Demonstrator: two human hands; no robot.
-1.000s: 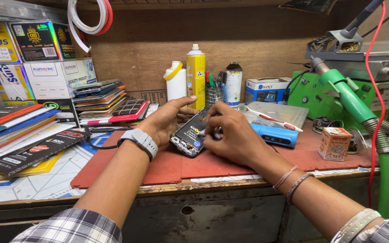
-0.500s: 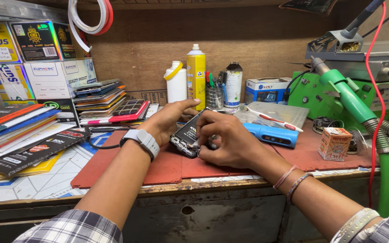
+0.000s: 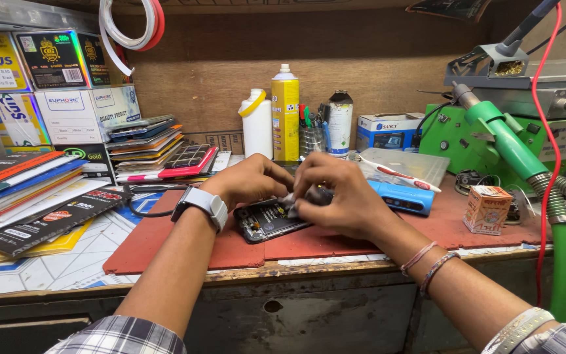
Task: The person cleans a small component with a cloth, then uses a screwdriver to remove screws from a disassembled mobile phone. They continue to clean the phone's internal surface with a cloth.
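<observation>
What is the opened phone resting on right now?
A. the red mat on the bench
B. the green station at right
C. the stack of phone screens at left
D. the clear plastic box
A: the opened phone, under the left hand and right hand, lies flat on the red mat.

Worn wooden desk [image 3: 309, 272] is carrying a red mat [image 3: 165, 239] at centre and a white patterned sheet [image 3: 54, 269] on the left. An opened phone [image 3: 266, 219], a blue tool [image 3: 404, 196] and a small orange-white box [image 3: 487, 208] are sitting on the mat. A white bottle [image 3: 257, 123], a yellow spray can [image 3: 285, 111] and a green station [image 3: 476, 134] are standing along the back; stacks of flat packages [image 3: 27, 190] are piling up on the left.
</observation>
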